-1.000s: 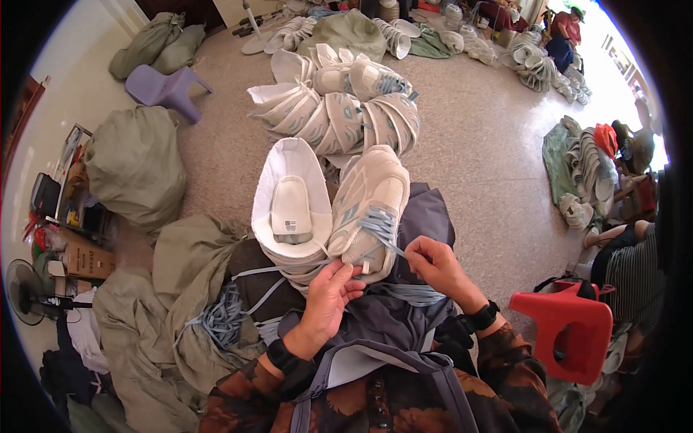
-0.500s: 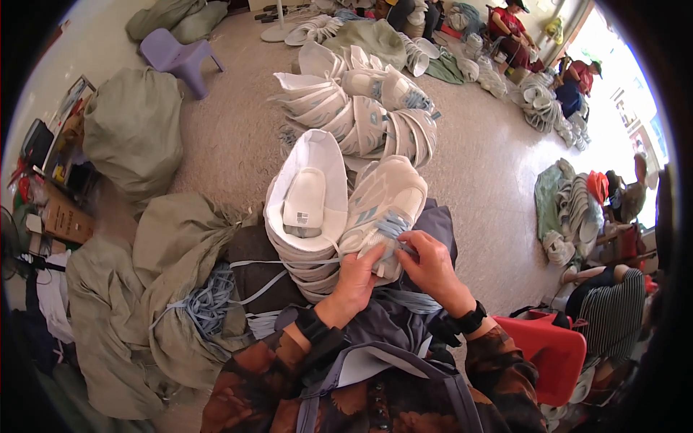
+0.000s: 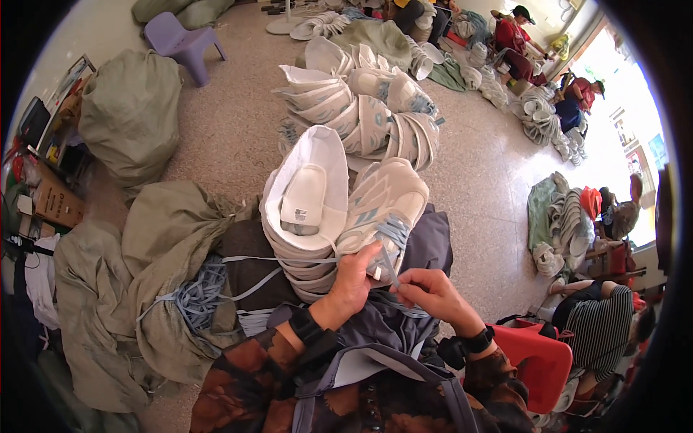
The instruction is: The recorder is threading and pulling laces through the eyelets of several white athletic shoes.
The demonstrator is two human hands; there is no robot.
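pinching a blue lace (image 3: 390, 268) between thumb and forefinger, the right hand (image 3: 427, 292) shows me almost no gap at its fingertips; its other fingers curl in toward the palm. the strand runs taut up from that pinch to the lacing of a pale shoe (image 3: 386, 198). the left hand (image 3: 351, 280) holds the near end of this shoe, its thumb laid along the edge by the lacing. its other fingers are mostly hidden from me, so i cannot tell how far they bend. the two hands are close together, with the lace end and the near end of the shoe between them.

the shoe points its toe away from me, above the lap, and its left side is right up against a nested stack of white uppers (image 3: 297, 263). a loose lace strand (image 3: 278, 259) crosses the near part of that stack and leads left to a tangled lace bundle (image 3: 202, 297) on an olive cloth sack (image 3: 167, 234). that whole left side looks crowded to me.

past the toe, a curved row of shoes (image 3: 375, 123) lies near, leaving little space straight ahead. to the right, beyond the dark grey cloth (image 3: 431, 242), i see a broad stretch of speckled floor (image 3: 487, 191). a red stool (image 3: 535, 357) bounds that side close by the right forearm, and a person in stripes (image 3: 595, 325) is just past it.
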